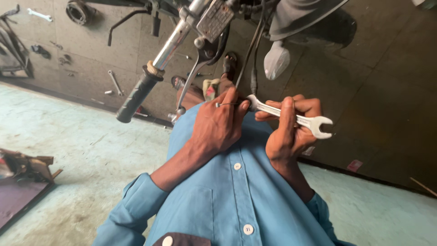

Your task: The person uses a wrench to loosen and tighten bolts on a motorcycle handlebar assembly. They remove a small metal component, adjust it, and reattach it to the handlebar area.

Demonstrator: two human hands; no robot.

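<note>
steel catches the light first: a silver double-ended open spanner [291,117] lies across the right hand [291,130], whose fingers are folded round its shaft, so that grip is pressed closed on the tool. one open jaw of the spanner sticks out past the hand to the right; the other end points left and touches the tips of the left hand [218,125]. the left hand's thumb and forefinger are pinched together on a thin black cable [251,43] that runs up from the fingertips toward the handlebar controls — just where the spanner head meets it. both hands are held in front of a blue button-up shirt [227,196], sleeves rolled above the wrists.

above the hands slants a chrome motorcycle handlebar [170,45] ending in a black ribbed rubber handgrip [134,98], with a silver brake lever [193,77] hanging below it. a pale turn-signal lens [276,60] sits to the right of the cable. on the dark concrete floor [387,91] beyond lie scattered tools, among them a small silver wrench [114,83] — well apart from the hands. a sandalled foot [230,64] shows just behind the lever.
</note>
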